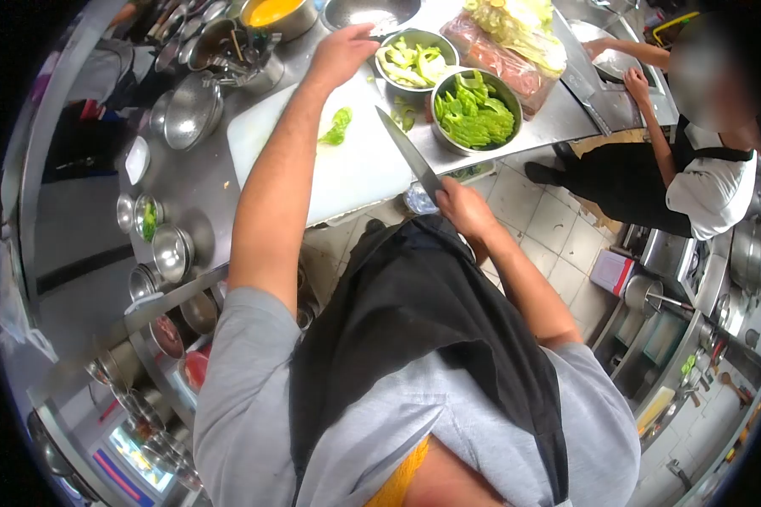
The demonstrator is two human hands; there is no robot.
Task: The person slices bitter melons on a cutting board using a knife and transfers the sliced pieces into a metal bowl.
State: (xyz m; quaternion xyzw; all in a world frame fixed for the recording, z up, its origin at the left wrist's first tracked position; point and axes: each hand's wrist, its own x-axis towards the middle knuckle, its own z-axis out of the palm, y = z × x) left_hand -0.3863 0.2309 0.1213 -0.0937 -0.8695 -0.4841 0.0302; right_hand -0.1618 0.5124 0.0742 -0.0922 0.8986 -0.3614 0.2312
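My right hand (465, 209) is closed around the handle of a large kitchen knife (407, 150), its blade pointing up and left across the board's edge. At the left rim of a metal bowl (391, 78) of cut pale green pepper (414, 63), my left hand (344, 59) has its fingers closed on the rim; the fingertips are partly hidden. Close by on the right stands a second metal bowl (437, 127) filled with darker green pepper pieces (478, 114). A green piece (336, 127) lies on the white cutting board (271, 156), below my left forearm.
Lettuce (516, 29) rests on a plastic bag of reddish food (528, 84) behind the bowls. Another knife (588, 97) lies near the table's right edge. A co-worker (651, 173) stands right, hands at a metal bowl (615, 63). Metal bowls (193, 114) crowd the left side.
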